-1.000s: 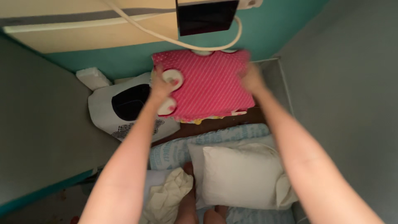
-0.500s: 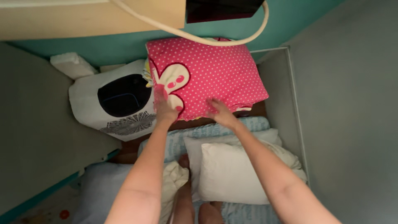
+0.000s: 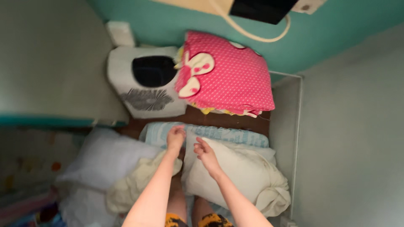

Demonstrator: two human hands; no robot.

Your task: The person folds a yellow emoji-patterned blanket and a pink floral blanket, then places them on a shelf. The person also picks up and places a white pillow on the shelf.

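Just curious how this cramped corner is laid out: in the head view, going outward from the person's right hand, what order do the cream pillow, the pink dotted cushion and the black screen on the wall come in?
1. Cream pillow: directly beneath the right hand.
2. Pink dotted cushion: farther up, against the teal wall.
3. Black screen: at the top edge, farthest.

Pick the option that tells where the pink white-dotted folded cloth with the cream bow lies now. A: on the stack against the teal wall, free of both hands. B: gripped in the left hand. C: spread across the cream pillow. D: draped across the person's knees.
A: the pink white-dotted folded cloth tops the stack by the teal wall, while the left hand and right hand hover above the cream pillow.
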